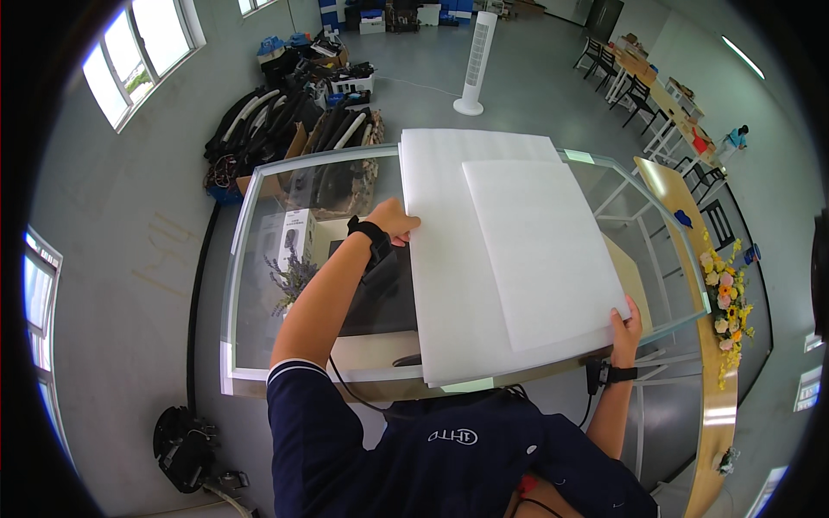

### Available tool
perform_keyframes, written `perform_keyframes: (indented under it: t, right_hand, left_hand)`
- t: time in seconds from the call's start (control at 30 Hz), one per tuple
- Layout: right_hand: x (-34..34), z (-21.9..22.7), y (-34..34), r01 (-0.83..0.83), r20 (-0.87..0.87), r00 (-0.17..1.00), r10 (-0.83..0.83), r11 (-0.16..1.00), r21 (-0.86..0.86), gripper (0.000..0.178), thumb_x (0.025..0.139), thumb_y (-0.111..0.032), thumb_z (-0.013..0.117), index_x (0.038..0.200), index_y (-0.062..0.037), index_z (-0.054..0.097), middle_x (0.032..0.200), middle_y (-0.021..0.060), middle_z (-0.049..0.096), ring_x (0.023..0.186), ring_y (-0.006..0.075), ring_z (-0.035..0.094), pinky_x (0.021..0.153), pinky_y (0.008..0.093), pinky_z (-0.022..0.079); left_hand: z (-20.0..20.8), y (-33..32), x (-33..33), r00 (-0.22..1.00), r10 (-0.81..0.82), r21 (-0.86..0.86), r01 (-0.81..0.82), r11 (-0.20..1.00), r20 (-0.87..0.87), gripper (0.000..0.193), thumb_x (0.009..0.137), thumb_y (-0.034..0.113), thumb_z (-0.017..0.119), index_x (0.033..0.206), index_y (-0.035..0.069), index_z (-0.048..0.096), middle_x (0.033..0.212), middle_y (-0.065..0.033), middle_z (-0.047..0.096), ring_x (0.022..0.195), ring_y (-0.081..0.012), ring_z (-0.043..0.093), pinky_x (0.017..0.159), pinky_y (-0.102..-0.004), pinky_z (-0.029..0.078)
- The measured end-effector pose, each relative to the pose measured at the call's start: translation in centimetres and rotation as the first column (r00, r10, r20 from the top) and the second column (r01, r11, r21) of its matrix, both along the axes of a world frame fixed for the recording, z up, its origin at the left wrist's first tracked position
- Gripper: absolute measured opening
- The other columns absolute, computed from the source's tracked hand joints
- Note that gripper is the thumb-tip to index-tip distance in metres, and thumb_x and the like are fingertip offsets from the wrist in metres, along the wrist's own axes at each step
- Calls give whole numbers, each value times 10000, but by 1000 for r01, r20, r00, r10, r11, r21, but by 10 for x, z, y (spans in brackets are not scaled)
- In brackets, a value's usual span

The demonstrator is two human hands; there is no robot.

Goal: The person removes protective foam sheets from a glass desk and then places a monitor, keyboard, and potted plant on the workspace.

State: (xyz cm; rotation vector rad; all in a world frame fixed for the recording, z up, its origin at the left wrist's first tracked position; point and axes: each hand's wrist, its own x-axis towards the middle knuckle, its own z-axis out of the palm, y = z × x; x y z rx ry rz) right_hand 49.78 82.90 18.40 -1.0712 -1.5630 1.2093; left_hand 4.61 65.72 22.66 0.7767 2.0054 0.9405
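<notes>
A large white foam sheet point(445, 259) lies tilted over the glass-topped table in front of me, and a smaller white foam sheet point(544, 250) rests on its right part. My left hand point(394, 221) is closed on the left edge of the large sheet, its fingertips partly hidden. At the near right corner, my right hand point(628, 330) grips the sheets' edge with the thumb on top; the fingers beneath are out of sight. Both wrists carry black straps with small devices. Left of the sheets, a flat dark panel point(380, 289) shows, partly covered.
A white box point(296, 237) and a purple-flowered plant point(295, 281) stand at the glass table's left. Its pale frame point(235, 285) surrounds them. A wooden counter point(718, 406) with a flower arrangement point(725, 289) runs along the right. Beyond are piled black gear point(285, 121) and a white tower fan point(476, 65).
</notes>
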Motion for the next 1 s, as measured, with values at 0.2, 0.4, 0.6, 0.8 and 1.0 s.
perform_keyframes:
  t: [0.2,0.4,0.6,0.8,1.0]
  right_hand:
    - [-1,3,-1,3,-1,1000,-3,1000,14,426,789,-41,523,1195,14,408,1114,98,499,983,159,482,859,268,365]
    - [-1,4,0,6,-17,1000,-6,1000,20,429,783,-30,511,1197,15,408,1118,102,496,982,160,480,857,266,367]
    - [-3,7,-1,8,-15,1000,-8,1000,1,439,783,-32,512,1205,16,401,1125,108,491,988,164,478,858,267,368]
    - [-2,5,1,21,-7,1000,-21,1000,4,439,785,-31,513,1206,14,401,1128,108,491,994,167,478,864,271,368]
    - [0,5,1,30,-3,1000,-30,1000,10,433,787,-32,514,1204,12,403,1126,106,493,997,168,478,866,272,368]
  left_hand:
    - [2,-1,1,999,-36,-79,38,996,32,322,741,203,539,725,-118,551,652,-130,572,546,-194,601,479,-294,528]
    - [1,-1,-1,997,-82,-109,83,991,16,336,730,217,525,714,-117,549,662,-141,578,546,-209,610,476,-301,528]
    - [1,-5,0,995,-97,-104,100,990,32,332,733,221,516,702,-108,548,665,-139,582,548,-211,614,480,-297,528]
    - [-2,-5,-3,991,-120,-114,126,985,65,313,740,218,512,694,-88,552,665,-132,584,560,-202,618,487,-287,527]
    - [3,-7,0,988,-142,-108,147,983,56,305,747,216,499,694,-78,561,662,-127,591,560,-186,618,493,-271,527]
